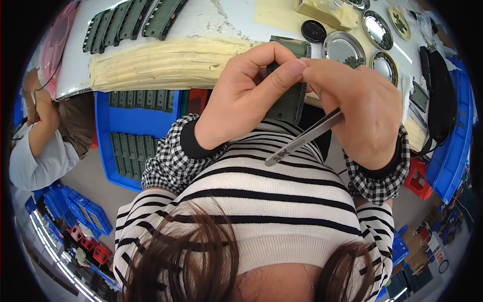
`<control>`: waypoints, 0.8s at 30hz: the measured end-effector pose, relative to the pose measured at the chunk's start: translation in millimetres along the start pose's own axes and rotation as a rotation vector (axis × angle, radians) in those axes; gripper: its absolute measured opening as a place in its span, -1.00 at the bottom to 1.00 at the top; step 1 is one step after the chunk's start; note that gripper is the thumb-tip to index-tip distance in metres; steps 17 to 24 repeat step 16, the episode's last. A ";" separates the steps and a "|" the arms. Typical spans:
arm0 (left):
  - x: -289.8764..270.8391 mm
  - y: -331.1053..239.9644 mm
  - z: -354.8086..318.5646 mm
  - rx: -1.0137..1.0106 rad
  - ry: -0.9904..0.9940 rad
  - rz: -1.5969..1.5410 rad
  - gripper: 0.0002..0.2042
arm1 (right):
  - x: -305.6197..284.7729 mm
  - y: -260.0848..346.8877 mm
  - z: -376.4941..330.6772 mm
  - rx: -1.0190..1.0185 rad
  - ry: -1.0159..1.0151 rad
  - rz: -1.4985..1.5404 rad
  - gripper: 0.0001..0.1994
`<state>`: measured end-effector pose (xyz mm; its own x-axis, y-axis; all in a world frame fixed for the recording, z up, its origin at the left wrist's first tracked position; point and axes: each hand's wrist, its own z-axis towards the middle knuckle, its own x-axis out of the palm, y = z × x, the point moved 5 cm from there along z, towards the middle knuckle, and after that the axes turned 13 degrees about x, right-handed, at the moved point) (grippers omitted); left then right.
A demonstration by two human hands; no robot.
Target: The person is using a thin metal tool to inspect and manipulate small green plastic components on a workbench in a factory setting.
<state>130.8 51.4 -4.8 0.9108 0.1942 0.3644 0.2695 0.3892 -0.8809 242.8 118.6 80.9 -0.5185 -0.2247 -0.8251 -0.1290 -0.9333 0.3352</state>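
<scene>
My left hand (236, 90) is closed, thumb and forefinger pinched together; whatever sits between their tips is too small or hidden. Against it, tip to tip, my right hand (365, 105) is also closed. Metal tweezers (304, 138) are held in my right hand, their rounded end pointing down and left across my striped top. Behind both hands a long dark green part with a ribbed edge (291, 106) stretches from the table edge toward my body. My hands cover its middle, so I cannot tell whether the left fingers touch it.
Silver dishes (329, 48) with small green pieces and a black round lid (313, 31) are at the far right. Similar green parts (118, 25) lie far left, beyond a yellowish padded table edge (161, 61). A blue crate (104, 151) holds more. Someone's arm (44, 121) is left.
</scene>
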 end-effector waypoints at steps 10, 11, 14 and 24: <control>2.6 -1.4 3.3 0.038 0.057 -0.013 -0.77 | 1.9 -9.6 4.2 0.278 -0.076 0.277 -0.76; 2.9 -0.9 3.0 0.048 0.056 -0.021 -0.77 | 2.8 -9.5 5.5 0.307 -0.061 0.273 -0.78; -0.5 0.2 1.5 0.047 0.085 0.037 -0.78 | 3.2 -10.1 12.2 0.400 0.033 0.256 -0.79; 1.2 -0.8 0.7 0.039 0.040 -0.026 -0.78 | 4.1 -12.5 7.6 0.438 -0.013 0.316 -0.76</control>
